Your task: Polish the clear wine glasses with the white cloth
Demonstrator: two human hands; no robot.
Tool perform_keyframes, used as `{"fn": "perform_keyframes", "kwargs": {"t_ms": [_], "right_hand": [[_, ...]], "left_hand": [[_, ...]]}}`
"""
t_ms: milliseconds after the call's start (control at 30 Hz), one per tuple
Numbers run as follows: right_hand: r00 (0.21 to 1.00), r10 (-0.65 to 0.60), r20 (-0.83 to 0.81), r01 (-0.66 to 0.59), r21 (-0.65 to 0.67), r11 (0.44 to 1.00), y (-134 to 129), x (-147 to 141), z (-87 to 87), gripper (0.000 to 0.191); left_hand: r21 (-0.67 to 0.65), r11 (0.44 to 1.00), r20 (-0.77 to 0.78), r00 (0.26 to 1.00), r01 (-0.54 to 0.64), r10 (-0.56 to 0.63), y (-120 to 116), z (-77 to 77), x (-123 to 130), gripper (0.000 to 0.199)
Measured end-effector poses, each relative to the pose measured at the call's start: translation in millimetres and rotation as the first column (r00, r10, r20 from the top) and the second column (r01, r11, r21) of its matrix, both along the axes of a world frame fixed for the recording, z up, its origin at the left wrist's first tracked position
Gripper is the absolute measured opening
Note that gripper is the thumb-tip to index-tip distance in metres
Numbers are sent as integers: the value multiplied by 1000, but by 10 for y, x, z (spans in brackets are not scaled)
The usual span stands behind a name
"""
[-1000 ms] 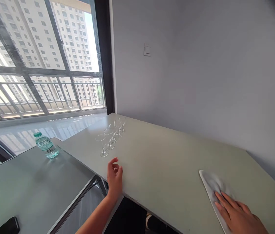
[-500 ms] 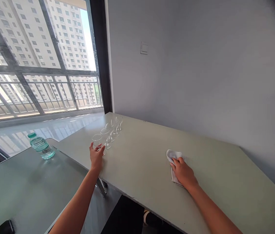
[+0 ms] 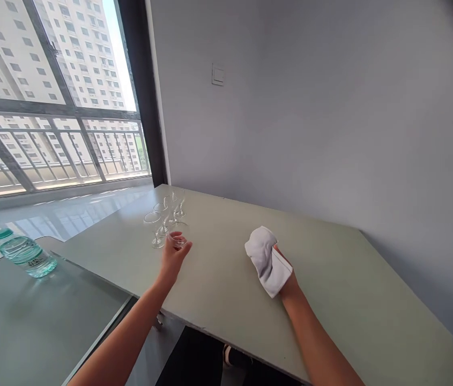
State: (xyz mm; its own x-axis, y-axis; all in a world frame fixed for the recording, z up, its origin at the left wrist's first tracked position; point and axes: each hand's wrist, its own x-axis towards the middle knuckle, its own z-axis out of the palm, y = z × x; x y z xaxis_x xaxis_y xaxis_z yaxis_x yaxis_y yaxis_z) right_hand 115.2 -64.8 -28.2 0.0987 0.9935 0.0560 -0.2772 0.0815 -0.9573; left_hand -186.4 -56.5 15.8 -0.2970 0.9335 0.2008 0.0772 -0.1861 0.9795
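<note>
My left hand (image 3: 175, 257) is closed around a clear stemmed glass (image 3: 178, 229), whose bowl rises above the fingers; the stem is mostly hidden by the hand. Just left of and behind it, several more clear stemmed glasses (image 3: 156, 231) stand upright in a row on the table (image 3: 218, 257). A folded white cloth (image 3: 265, 254) is gripped in my right hand (image 3: 288, 281), draping over the fingers and hiding most of them. A gap of bare tabletop lies between the two hands.
On a lower glass-topped table (image 3: 29, 321) at left, a water bottle (image 3: 27, 254) with a green cap leans at an angle. A grey wall (image 3: 310, 107) with a light switch (image 3: 217, 74) stands behind the table. Window panes and railing are at the far left.
My left hand has taken a glass from the row's near end and moved it right. My right hand has lifted the cloth from the tabletop. The view has turned rightward.
</note>
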Motion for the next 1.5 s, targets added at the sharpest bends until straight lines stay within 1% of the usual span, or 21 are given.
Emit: {"fn": "perform_keyframes", "kwargs": {"t_ms": [100,133,233,333,400,433,467,500,533,600,667,733,800,867,933,1067,1167,1267,1333,1433,1500], "right_hand": [[977,89,-194,-87,18,996,6,83,4,43],[969,82,-234,-76,32,997,8,111,12,43],[952,-4,-305,21,53,998,-7,186,72,39],[940,-160,-301,187,64,980,-80,204,182,36],[943,-267,-198,291,103,951,-156,147,261,38],[946,-309,-102,322,148,935,-196,92,294,40],[941,-337,18,326,209,922,-234,21,321,41],[928,-341,152,291,277,916,-265,-60,340,41],[901,-328,284,225,340,913,-288,-146,349,40],[827,-276,489,65,405,912,-310,-308,339,39],[776,-226,589,-22,383,923,-307,-423,299,40],[761,-189,621,-29,323,946,-294,-474,245,41],[767,-154,623,-21,264,964,-279,-473,192,39],[787,-133,603,-12,230,973,-263,-446,152,35],[831,-85,550,-18,180,983,-246,-411,129,33],[943,74,324,-76,-8,997,-217,-365,123,35],[979,124,165,-110,-91,990,-210,-360,130,35],[992,127,23,-123,-116,986,-204,-357,138,32],[990,94,-103,-108,-133,985,-188,-328,143,28],[969,-1,-249,-41,-164,986,-139,-222,136,21],[959,-56,-279,4,-186,983,-98,-132,117,19]], "left_hand": [[3,990,-201,970,143,-139,190,31,454,56],[-6,983,-284,943,181,-175,256,30,601,62],[-19,962,-473,845,272,-249,424,-10,1003,73],[-10,953,-545,797,302,-258,516,-116,1312,74],[-11,957,-555,794,291,-248,528,-212,1449,71],[-12,958,-556,794,285,-243,522,-258,1494,70],[-11,959,-560,793,284,-241,509,-300,1524,68],[0,957,-566,789,289,-238,493,-333,1540,67],[19,955,-575,785,296,-231,474,-356,1543,65],[60,951,-595,776,302,-209,439,-375,1523,59],[73,954,-608,771,290,-188,416,-367,1488,55],[74,958,-628,759,276,-170,407,-348,1457,54],[99,957,-662,736,272,-141,406,-333,1439,55],[138,950,-701,706,280,-106,403,-325,1432,55],[175,937,-738,670,302,-79,388,-320,1430,55],[217,892,-808,585,396,-63,315,-303,1437,50],[213,865,-844,532,454,-72,264,-287,1454,50],[216,859,-871,490,465,-46,253,-280,1467,50],[228,843,-887,461,487,-27,265,-278,1461,50],[263,798,-896,444,542,-6,295,-268,1425,49],[291,759,-897,442,582,5,320,-249,1385,46]]}}
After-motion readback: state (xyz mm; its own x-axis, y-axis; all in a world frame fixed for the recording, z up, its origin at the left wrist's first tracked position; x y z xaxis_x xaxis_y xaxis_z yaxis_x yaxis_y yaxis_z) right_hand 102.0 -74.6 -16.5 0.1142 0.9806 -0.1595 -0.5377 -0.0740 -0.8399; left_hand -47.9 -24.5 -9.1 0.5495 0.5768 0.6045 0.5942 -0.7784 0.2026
